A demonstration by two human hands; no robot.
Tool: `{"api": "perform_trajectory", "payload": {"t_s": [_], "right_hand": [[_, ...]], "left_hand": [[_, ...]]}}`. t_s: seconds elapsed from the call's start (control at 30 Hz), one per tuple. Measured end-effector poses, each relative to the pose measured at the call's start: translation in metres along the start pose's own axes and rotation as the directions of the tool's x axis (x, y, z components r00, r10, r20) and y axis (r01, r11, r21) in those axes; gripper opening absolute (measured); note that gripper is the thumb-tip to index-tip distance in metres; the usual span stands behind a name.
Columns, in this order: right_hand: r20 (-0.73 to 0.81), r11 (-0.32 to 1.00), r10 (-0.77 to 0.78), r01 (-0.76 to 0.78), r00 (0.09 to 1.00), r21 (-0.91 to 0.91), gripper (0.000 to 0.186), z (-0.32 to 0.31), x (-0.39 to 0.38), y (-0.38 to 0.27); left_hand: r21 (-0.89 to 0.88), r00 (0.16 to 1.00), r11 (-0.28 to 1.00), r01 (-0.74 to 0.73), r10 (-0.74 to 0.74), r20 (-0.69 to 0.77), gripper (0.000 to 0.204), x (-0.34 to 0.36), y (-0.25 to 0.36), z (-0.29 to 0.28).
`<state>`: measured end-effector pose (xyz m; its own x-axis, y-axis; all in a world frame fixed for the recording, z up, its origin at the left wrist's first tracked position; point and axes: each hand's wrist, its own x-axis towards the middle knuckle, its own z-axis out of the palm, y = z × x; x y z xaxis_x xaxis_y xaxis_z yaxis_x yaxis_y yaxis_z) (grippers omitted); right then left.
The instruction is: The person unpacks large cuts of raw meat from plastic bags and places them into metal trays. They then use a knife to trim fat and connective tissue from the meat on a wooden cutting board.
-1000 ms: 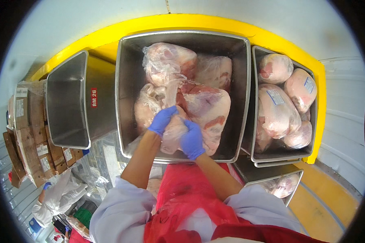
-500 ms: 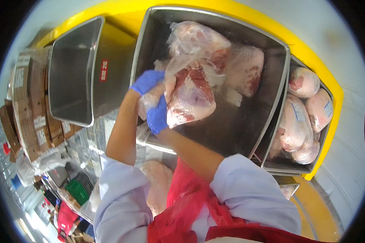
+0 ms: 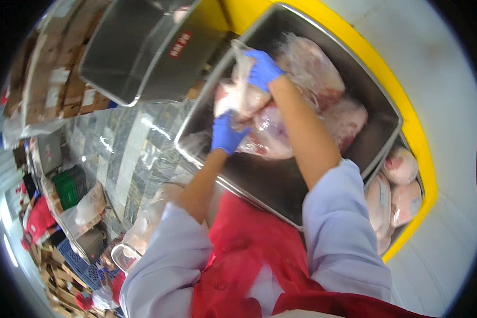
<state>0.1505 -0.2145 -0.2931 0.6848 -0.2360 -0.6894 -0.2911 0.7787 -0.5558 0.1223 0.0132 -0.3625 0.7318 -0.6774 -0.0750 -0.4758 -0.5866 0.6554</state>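
On my feed the hands have spread apart, right hand clamped on plastic wrap, left hand against meat (grip unclear) by the bin's left edge, apparently working the wrap upward.

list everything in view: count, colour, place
Central bin: one, grey, centre
Meat pieces: several, pink-red, central bin
Clear plastic: count unclear, colourless, between hands
Second bin: one, grey, upper left
Other meat pieces: at least three, pale pink, right
Frame: one, yellow, upper right
Cardboard boxes: several, brown, upper left
Green crate: one, green, left
Blue crate: at least one, blue, lower left
Co-workers: at least two, red clothing, lower left
Left hand: one, blue-gloved, at meat
Right hand: one, blue-gloved, at clear plastic
Sleeves: two, white, bottom
Apron: one, red, bottom
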Motion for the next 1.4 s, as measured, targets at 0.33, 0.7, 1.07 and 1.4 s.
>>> {"api": "perform_trajectory", "payload": {"t_s": [0.33, 0.7, 1.07, 1.4], "right_hand": [[0.234, 0.181, -0.596, 0.413, 0.768, -0.893, 0.048, -0.099, -0.052, 0.076], [-0.376, 0.882, -0.447, 0.33, 0.812, -0.336, 0.019, -0.158, -0.17, 0.158], [-0.131, 0.629, -0.687, 0.495, 0.715, -0.599, 0.018, -0.013, -0.072, 0.15], [-0.267, 0.824, -0.455, 0.288, 0.849, -0.488, 0.037, 0.186, -0.013, 0.142]], "left_hand": [[-0.012, 0.984, 0.989, 0.151, -0.149, 0.093, 0.046, -0.148, -0.024, -0.099], [0.297, 0.661, 0.84, 0.454, -0.541, 0.52, 0.045, -0.296, -0.173, -0.17], [0.168, 0.654, 0.79, 0.589, -0.589, 0.475, 0.056, -0.369, -0.329, -0.167], [-0.199, 0.766, 0.74, 0.643, -0.621, 0.166, 0.046, -0.248, -0.389, -0.303]]}}
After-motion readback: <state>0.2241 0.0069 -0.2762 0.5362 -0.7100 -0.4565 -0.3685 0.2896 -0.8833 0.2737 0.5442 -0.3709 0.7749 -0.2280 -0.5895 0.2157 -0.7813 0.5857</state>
